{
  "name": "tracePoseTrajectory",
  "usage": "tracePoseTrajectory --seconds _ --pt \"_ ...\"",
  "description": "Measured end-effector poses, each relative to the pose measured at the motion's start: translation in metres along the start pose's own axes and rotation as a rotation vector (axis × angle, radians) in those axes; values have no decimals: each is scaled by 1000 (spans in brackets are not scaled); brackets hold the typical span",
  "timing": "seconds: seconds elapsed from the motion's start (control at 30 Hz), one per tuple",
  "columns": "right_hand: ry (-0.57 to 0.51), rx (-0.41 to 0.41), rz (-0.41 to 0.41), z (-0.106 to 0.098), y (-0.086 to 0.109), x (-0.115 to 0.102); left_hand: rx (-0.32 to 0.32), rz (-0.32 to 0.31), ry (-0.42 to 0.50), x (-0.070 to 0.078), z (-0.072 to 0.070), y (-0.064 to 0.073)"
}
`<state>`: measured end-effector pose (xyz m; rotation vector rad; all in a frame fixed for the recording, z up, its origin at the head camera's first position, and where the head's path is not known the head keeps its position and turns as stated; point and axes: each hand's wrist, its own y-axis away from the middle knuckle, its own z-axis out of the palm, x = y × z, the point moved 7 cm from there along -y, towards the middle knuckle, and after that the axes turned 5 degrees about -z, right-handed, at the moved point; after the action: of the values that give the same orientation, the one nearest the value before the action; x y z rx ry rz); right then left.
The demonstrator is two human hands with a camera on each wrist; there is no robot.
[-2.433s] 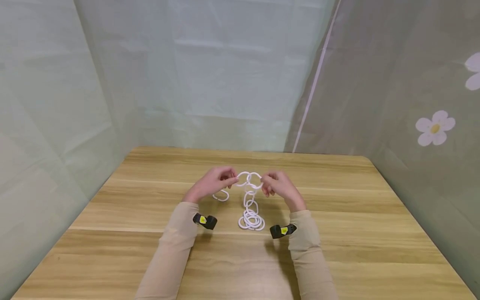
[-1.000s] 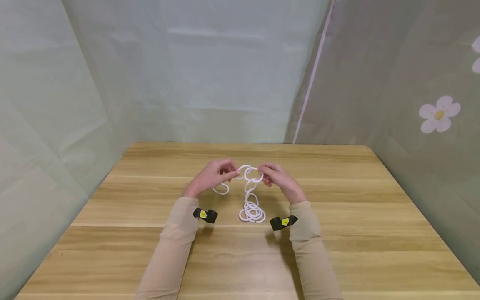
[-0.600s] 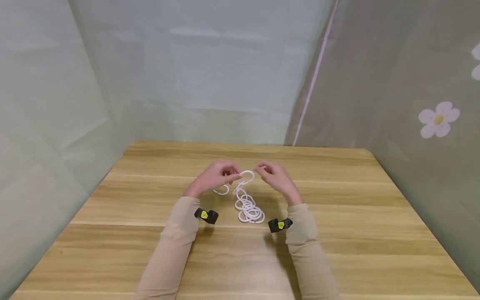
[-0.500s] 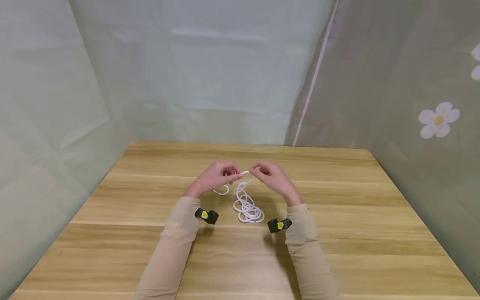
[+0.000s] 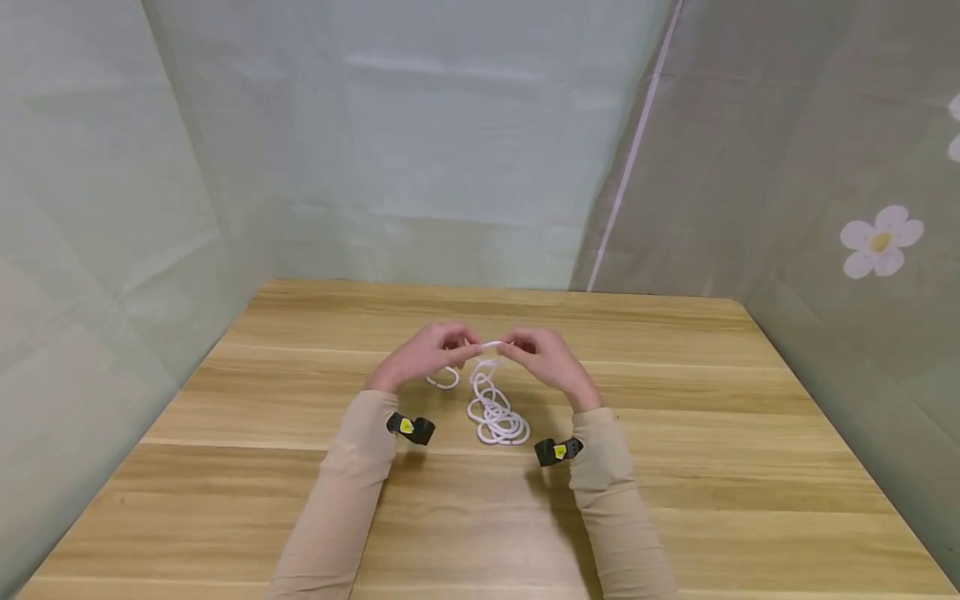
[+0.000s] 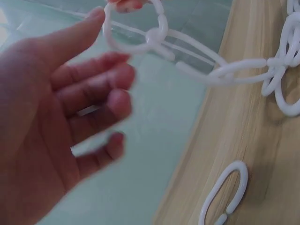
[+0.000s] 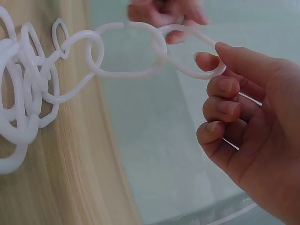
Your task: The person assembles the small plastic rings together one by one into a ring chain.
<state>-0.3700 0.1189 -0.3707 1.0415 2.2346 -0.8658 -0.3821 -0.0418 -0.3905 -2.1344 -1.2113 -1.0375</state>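
A white plastic chain link [image 5: 491, 343] is held up between both hands. My left hand [image 5: 431, 354] pinches its left end; in the left wrist view the thumb [image 6: 89, 28] lies at the link's edge and the other fingers are spread loosely. From the right, my right hand [image 5: 543, 358] grips the same link [image 7: 199, 75] between thumb and forefinger, its other fingers curled. An open-gapped link [image 7: 126, 74] hangs from it, leading down into the linked white chain [image 5: 498, 429] heaped on the table.
One separate white link [image 5: 456, 380] lies on the wooden table [image 5: 300, 483], just under the left hand. Pale cloth [image 5: 450, 150] hangs behind the table's far edge. A black camera [image 5: 412, 429] sits on the left wrist, another [image 5: 558, 452] on the right.
The right hand has let go of a neighbouring link, come away, then moved left to pinch the link in the left hand. The hanging chain has sunk and shifted left.
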Motion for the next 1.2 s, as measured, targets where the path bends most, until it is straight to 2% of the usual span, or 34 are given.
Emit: tracePoseTrajectory --seconds 0.1,0.2,0.27,0.47,0.63,0.77,1.03,1.2 --pt "-9 4 2 -1 0 1 -19 -68 -65 -16 -3 2" --pt "-27 -6 7 -1 1 3 -5 -146 -167 -33 -7 4" --pt "-40 -15 17 0 2 3 10 -183 -204 -41 -10 6" --pt "-72 -24 33 2 2 6 8 -222 -230 -54 -6 6" --pt "-93 -31 36 3 2 7 39 -294 -215 -65 -1 3" --pt "-94 -31 31 4 3 7 60 -332 -192 -69 2 4" --pt "-110 -32 39 4 3 4 64 -338 -267 -69 2 5" --pt "-152 -27 32 4 3 8 70 -319 -217 -57 -7 8"
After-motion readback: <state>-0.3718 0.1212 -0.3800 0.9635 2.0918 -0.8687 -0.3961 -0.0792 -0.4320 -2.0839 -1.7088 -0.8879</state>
